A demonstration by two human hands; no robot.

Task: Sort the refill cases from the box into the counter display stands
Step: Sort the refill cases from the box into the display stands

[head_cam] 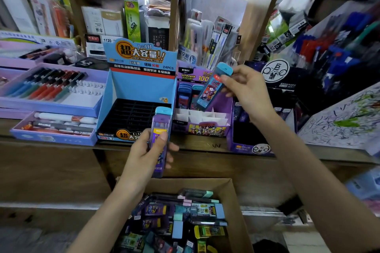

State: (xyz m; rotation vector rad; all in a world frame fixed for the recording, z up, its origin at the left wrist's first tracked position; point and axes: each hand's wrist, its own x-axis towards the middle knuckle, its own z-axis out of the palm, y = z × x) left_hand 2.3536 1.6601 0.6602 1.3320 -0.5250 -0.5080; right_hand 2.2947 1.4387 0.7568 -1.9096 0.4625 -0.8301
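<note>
Counter: blue stand, purple stand. Left hand grasps one purple case; right hand grips one blue case.

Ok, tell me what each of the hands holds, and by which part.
Left hand grips a purple refill case around its lower half, cap up. Right hand pinches a blue refill case near its capped upper end.
</note>
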